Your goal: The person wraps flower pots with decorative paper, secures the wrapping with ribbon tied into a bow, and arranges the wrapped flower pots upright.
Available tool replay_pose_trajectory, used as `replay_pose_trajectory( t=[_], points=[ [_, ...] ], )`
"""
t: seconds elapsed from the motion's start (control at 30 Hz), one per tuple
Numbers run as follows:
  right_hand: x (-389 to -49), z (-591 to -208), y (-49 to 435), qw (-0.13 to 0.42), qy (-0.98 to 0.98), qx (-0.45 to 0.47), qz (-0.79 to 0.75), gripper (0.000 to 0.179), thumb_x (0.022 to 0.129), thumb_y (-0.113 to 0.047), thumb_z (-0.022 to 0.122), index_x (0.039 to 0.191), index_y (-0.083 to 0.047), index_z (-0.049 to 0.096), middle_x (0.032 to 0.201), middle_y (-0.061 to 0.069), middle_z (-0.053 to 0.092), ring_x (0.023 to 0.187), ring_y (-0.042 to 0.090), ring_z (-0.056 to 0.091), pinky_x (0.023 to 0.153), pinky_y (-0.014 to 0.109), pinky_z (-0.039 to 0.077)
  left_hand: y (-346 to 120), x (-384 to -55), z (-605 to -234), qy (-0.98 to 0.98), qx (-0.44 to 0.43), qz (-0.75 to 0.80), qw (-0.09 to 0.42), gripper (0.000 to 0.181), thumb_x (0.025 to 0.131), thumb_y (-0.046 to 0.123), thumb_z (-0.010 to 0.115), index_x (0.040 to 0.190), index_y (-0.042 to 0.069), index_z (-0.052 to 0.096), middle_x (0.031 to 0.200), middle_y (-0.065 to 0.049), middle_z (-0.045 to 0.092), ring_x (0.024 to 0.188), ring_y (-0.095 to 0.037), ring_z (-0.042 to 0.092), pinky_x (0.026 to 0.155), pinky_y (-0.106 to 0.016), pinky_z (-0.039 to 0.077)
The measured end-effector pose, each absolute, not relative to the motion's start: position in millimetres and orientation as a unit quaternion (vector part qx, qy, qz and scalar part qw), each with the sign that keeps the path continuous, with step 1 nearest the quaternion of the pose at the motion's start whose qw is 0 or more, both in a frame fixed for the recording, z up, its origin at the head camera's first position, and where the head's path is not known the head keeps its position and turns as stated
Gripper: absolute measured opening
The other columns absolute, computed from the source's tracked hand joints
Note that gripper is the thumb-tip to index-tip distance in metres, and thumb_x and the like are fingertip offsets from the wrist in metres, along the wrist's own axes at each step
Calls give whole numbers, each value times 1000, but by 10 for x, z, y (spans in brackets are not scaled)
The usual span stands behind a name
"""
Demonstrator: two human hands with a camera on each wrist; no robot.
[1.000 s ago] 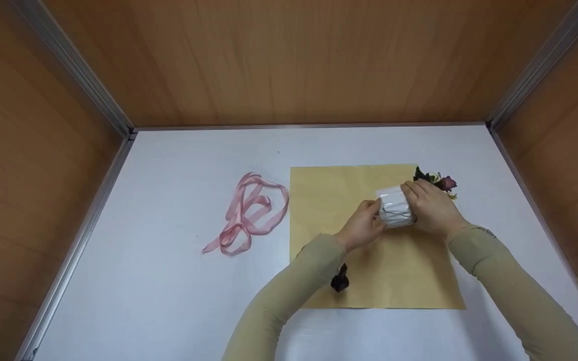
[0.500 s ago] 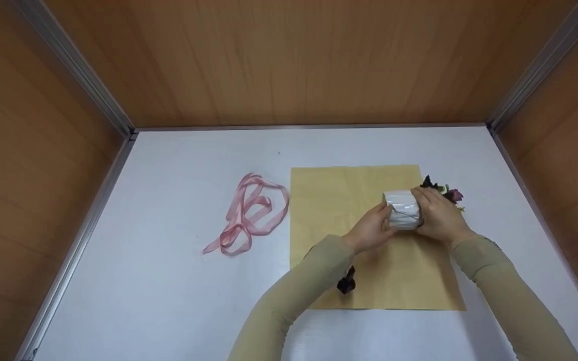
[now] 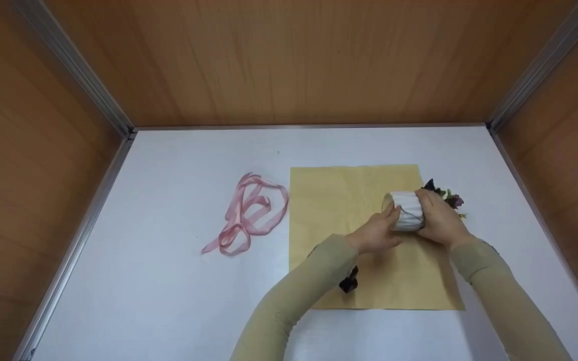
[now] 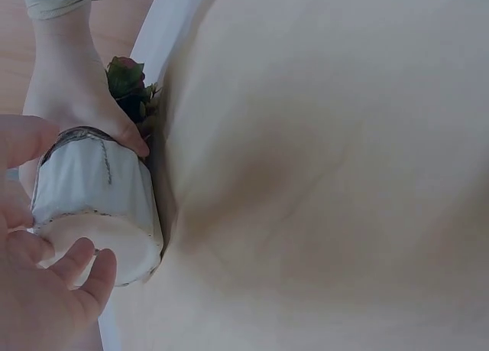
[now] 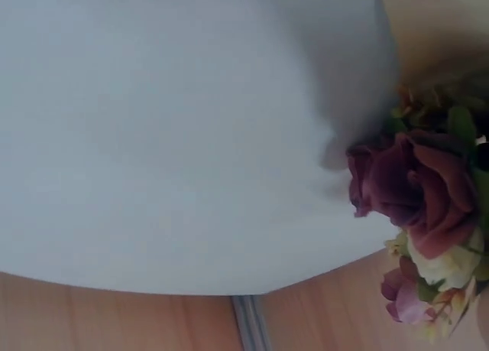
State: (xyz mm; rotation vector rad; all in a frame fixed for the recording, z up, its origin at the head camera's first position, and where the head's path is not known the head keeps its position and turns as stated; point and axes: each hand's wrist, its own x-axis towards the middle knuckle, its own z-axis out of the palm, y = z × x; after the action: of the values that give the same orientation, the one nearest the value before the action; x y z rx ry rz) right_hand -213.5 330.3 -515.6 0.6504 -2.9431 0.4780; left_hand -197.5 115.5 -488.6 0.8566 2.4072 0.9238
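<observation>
A white flowerpot [image 3: 409, 204] with a thin cord round it is tipped on its side over the right part of a tan paper sheet [image 3: 339, 200]. Its flat base faces left. My right hand [image 3: 439, 220] grips the pot near its rim. Beyond that hand stick out artificial flowers [image 3: 453, 199]; the right wrist view shows a dark red rose [image 5: 420, 190] among them. My left hand [image 3: 375, 233] is at the base end, thumb along the side and fingers spread apart from it. In the left wrist view its loosely bent fingers [image 4: 95, 278] overlap the pot's base [image 4: 122, 248].
A tangled pink ribbon [image 3: 241, 215] lies left of the paper on the white table [image 3: 158, 281]. Wooden panels [image 3: 309, 60] wall in the back and both sides. A small dark piece [image 3: 349, 282] shows beside the left sleeve, over the paper.
Pot and both hands have shifted slightly right and toward me. The left hand's fingers have spread from their earlier hold at the base. Ribbon and paper stay put.
</observation>
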Motion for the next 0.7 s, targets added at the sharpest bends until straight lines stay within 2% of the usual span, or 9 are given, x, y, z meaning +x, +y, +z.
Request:
replay_pose_trajectory(
  t=[0.3, 0.43, 0.6, 0.7],
  points=[
    [-2135, -5059, 3267, 0, -966, 213, 148, 93, 62, -5, 87, 132, 14, 30, 134, 35, 37, 126, 49, 35, 106, 56, 30, 1143, -1990, -4881, 865, 292, 344, 220, 76, 93, 23, 60, 152, 10, 14, 159, -9, 7, 143, -23, 22, 112, -23, 26],
    [-2128, -4982, 3249, -20, -965, 209, 159, 93, 62, -5, 87, 134, 13, 30, 137, 34, 36, 128, 48, 33, 107, 56, 29, 1078, -2006, -4856, 856, 290, 369, 218, 73, 94, 20, 58, 152, 7, 15, 158, -8, 15, 143, -19, 21, 113, -22, 24],
    [-2141, -4860, 3248, -40, -963, 203, 175, 103, 59, -8, 89, 140, 9, 28, 140, 31, 34, 131, 47, 30, 107, 57, 27, 976, -2049, -4856, 855, 280, 387, 204, 65, 95, 18, 55, 150, 4, 23, 154, -9, 29, 142, -18, 27, 114, -23, 23],
    [-2163, -4788, 3247, -44, -957, 202, 203, 110, 57, -13, 91, 143, 7, 27, 141, 30, 34, 132, 48, 27, 110, 59, 20, 906, -2071, -4865, 867, 250, 377, 210, 62, 96, 23, 54, 149, 6, 27, 152, -8, 33, 141, -19, 30, 114, -26, 25]
  ],
)
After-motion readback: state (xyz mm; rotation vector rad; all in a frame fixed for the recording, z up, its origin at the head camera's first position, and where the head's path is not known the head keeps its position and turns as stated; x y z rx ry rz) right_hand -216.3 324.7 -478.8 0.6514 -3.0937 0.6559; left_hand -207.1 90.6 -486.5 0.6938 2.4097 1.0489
